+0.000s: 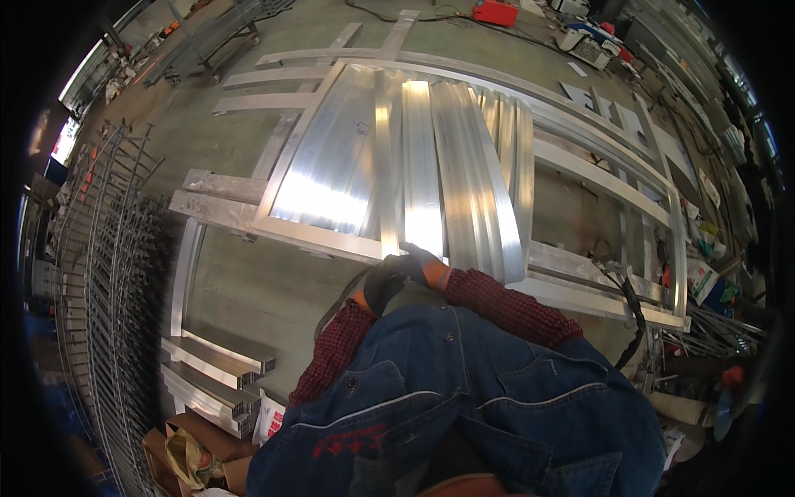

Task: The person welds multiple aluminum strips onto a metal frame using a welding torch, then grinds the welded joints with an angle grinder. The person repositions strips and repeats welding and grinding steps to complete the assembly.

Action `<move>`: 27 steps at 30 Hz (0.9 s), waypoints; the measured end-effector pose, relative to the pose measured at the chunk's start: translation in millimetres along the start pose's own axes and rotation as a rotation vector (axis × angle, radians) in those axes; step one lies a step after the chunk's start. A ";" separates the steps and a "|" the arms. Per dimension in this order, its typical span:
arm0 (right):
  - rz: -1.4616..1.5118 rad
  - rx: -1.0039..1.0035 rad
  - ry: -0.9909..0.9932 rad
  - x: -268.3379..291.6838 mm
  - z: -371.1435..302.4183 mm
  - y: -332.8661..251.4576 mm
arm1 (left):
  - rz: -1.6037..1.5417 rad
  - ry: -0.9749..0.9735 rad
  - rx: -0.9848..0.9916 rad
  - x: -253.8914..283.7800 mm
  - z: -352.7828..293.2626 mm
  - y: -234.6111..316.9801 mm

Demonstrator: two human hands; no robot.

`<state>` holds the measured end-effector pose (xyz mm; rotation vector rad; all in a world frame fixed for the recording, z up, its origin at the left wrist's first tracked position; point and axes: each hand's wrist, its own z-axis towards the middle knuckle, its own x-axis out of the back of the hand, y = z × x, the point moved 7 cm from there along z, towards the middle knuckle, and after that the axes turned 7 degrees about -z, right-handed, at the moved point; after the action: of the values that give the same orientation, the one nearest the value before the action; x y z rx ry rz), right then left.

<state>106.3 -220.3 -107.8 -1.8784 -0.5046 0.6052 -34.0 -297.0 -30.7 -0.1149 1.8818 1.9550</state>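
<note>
My left hand (pixel 381 286) and my right hand (pixel 408 263), both in dark gloves, are close together in front of my body. They meet at the near rail of a large rectangular metal frame (pixel 319 238). Both look curled, but what they grip, if anything, is hidden. Just beyond them is the near end of a narrow shiny metal strip (pixel 386 157), lying lengthwise across the frame. Left of it lies a wide smooth metal sheet (pixel 327 153). To its right are a flat bright panel (pixel 421 157) and a ribbed metal panel (pixel 476 182), whose near end overhangs the rail.
Beams (pixel 219 186) support the frame. At left stands a dense stack of metal racks (pixel 108 248); metal profiles (pixel 211 360) lie at lower left beside a cardboard box (pixel 157 460). A black cable (pixel 633 319) hangs over the right near rail. A red machine (pixel 495 12) stands far off.
</note>
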 end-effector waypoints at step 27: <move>-1.237 0.120 0.013 -19.4 -41.8 -89.8 | -1.273 -0.215 0.241 32.5 -27.9 -56.9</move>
<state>111.0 -229.4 -7.4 -1.1229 -1.4007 -0.2103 -49.8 -316.7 -97.3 -0.7697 1.2915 0.8170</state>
